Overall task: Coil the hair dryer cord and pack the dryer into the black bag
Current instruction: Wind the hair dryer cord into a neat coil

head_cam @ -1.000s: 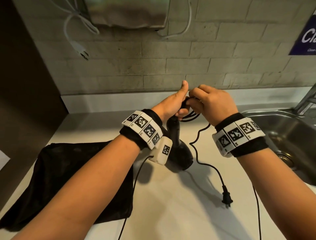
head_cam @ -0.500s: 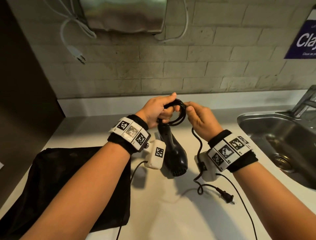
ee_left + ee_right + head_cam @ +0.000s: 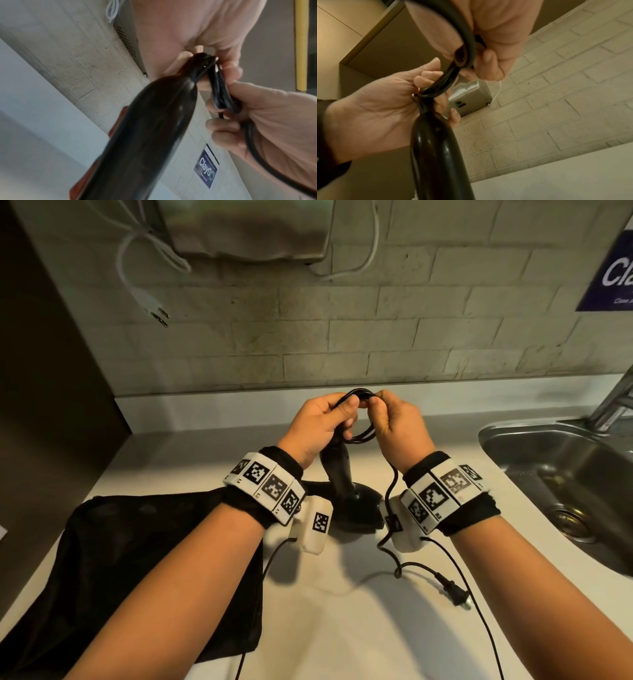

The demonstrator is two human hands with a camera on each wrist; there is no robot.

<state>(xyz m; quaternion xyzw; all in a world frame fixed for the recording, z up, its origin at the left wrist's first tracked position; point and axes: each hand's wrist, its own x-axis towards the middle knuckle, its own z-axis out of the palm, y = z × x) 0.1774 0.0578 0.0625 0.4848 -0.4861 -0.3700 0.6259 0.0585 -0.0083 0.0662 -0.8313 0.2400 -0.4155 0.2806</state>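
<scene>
The black hair dryer [image 3: 342,474] hangs nozzle-down over the white counter, its head [image 3: 359,508] low between my wrists. My left hand [image 3: 318,422] grips the top of the handle [image 3: 433,155] together with the gathered cord loops [image 3: 356,397]. Facing it, my right hand [image 3: 394,426] pinches the same loops [image 3: 221,88], and the loose cord runs out under its palm. That cord drops past the right wrist to the plug [image 3: 455,594], which lies on the counter. The black bag [image 3: 137,542] lies flat at the left, partly under my left forearm.
A steel sink [image 3: 565,474] with a faucet [image 3: 613,402] is set into the counter at the right. On the brick wall hang a metal box [image 3: 246,227], a dangling white plug [image 3: 150,306] and a blue sign [image 3: 613,268]. A dark panel borders the left.
My right hand has carried another turn of cord up to the loops in my left hand. Less loose cord lies out; it now kinks near the plug. The dryer head has swung slightly.
</scene>
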